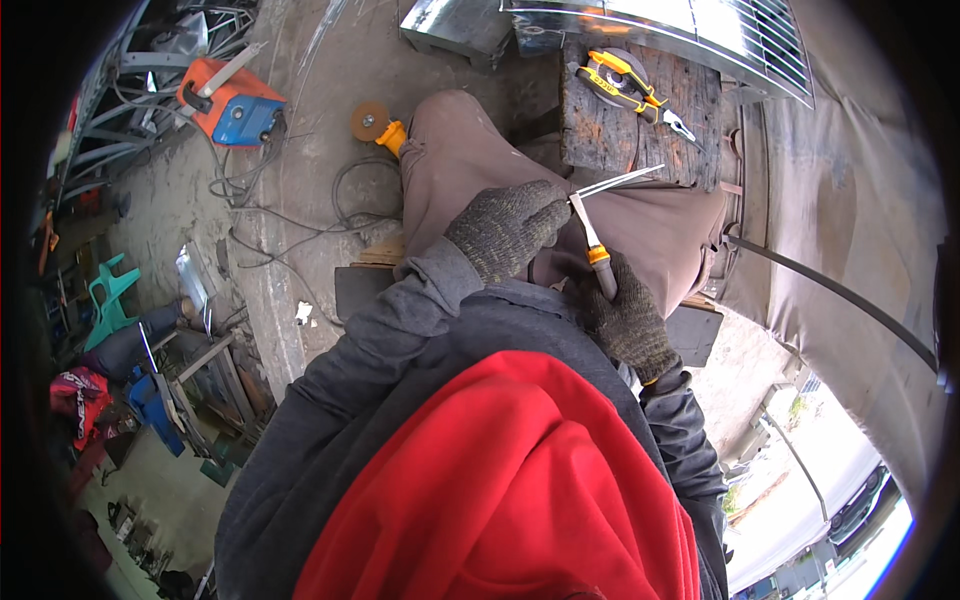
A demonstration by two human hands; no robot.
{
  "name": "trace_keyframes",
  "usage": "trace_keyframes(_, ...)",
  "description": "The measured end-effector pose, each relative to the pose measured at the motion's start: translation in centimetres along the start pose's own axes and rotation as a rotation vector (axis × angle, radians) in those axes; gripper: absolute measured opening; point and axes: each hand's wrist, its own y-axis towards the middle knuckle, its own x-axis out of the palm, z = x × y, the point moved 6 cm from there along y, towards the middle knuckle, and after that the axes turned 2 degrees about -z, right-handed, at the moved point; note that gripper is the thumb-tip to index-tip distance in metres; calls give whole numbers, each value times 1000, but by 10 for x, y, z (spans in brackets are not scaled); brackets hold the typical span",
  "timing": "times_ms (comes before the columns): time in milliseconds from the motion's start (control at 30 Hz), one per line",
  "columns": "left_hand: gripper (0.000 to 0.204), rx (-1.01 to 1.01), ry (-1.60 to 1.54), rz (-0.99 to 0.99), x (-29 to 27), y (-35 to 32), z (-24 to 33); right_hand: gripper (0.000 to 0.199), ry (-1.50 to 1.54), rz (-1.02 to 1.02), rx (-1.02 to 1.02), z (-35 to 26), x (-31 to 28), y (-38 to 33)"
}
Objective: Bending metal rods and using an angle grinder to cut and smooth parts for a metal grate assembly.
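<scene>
My left hand [505, 228], in a dark knit glove, is closed around one end of a thin shiny metal strip [620, 181] that points up and right over my lap. My right hand [628, 322], gloved too, grips the orange-banded handle of a small blade tool [592, 238]; its pale blade rises toward the strip next to my left fingers. Both hands hover over my brown trousers [470, 150]. A red hood fills the lower middle of the view.
A dark wooden block [640, 130] ahead carries yellow-handled pliers [640, 95] and a round yellow tool [608, 72]. An angle grinder [380, 125] and cables lie on the concrete floor at left, beside an orange and blue welding machine [232, 105]. Metal sheet and a grille lie at top right.
</scene>
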Motion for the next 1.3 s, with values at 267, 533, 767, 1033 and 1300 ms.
trace_keyframes(267,43,248,271,80,4,-6,-2,36,-6,29,-59,-18,-1,-6)
trace_keyframes(533,40,-421,-853,-293,-2,-8,-22,38,-120,104,-86,-4,2,-1)
trace_keyframes(767,44,-497,-1046,-324,4,-8,-43,40,-58,44,-23,8,2,4)
trace_keyframes(1033,35,174,41,-10,-5,6,4,35,-64,72,-40,1,-2,3)
trace_keyframes(1300,36,-200,-306,114,-3,7,8,37,-157,64,-44,-8,-5,0)
